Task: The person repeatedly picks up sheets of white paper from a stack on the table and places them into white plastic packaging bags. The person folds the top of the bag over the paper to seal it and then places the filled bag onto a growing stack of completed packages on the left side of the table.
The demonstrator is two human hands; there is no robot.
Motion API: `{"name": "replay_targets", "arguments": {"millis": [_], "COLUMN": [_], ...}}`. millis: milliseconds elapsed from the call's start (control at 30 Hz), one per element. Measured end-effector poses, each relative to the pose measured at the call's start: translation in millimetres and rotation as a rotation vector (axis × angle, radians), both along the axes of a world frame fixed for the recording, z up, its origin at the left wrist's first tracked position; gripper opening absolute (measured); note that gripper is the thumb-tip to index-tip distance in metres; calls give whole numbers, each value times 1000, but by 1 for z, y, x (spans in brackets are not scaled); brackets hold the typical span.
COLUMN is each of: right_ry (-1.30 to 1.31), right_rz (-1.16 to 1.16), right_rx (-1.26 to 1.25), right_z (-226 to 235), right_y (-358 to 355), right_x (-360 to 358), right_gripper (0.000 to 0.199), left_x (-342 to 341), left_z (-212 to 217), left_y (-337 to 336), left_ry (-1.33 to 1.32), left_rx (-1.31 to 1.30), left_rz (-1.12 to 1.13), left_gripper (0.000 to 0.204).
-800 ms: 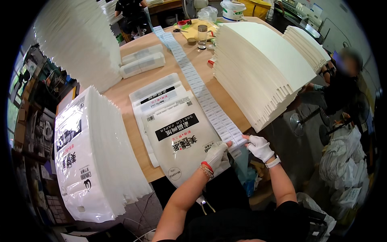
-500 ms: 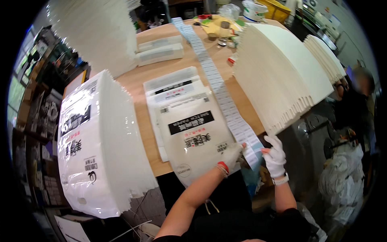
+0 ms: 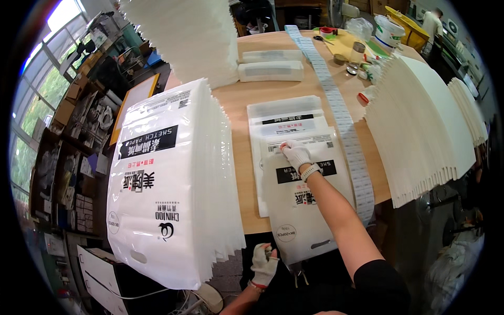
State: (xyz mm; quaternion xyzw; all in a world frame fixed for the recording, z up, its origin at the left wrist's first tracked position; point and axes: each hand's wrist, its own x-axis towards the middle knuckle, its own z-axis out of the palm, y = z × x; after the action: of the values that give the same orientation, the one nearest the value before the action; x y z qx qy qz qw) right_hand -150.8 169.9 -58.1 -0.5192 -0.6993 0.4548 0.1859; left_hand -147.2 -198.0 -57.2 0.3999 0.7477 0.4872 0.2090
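A printed translucent sketch-paper bag [image 3: 302,215] lies flat at the table's near edge, its handle slot toward me. It overlaps another printed bag [image 3: 257,178] beneath. My right hand [image 3: 296,153], in a white fingertip-less glove, presses on the top bag's far part with curled fingers; anything under the fingertips is hidden. My left hand [image 3: 264,265], gloved alike, hangs below the table edge at the bag's near left corner. Its fingers are loosely bent, the thumb apart, and nothing shows in it. A long pale-blue strip of labels [image 3: 341,118] runs along the bag's right side.
A thick fanned stack of printed bags [image 3: 142,210] stands left; white paper stacks [image 3: 415,136] stand right. Another tall white stack [image 3: 184,42] rises at the far left. Two clear-wrapped bundles [image 3: 270,71], scissors [image 3: 319,38], a glass jar [image 3: 354,60] and a bucket [image 3: 388,31] lie beyond.
My right hand has left the label strip's near end and moved left onto the top bag. My left hand has come off the bag and dropped below the table edge. The view has swung left.
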Motion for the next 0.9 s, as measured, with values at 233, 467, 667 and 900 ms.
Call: {"name": "replay_targets", "arguments": {"millis": [233,467,667,900], "right_ry": [-145,-221,-282,-483], "right_rz": [36,88,122,103], "right_rx": [125,186,317,315], "right_z": [4,8,-5,8], "right_y": [5,6,11,-5], "right_x": [-30,-33,-34,-50], "right_gripper": [20,21,21,32], "left_x": [-2,7,10,12], "left_z": [-19,-52,-49,-46], "left_y": [-27,-19,-14,-13], "left_ry": [-256,-499,-589,-736], "left_rx": [-287,-269,-226,-353], "left_rz": [130,125,137,-59], "left_gripper": [32,34,30,14]}}
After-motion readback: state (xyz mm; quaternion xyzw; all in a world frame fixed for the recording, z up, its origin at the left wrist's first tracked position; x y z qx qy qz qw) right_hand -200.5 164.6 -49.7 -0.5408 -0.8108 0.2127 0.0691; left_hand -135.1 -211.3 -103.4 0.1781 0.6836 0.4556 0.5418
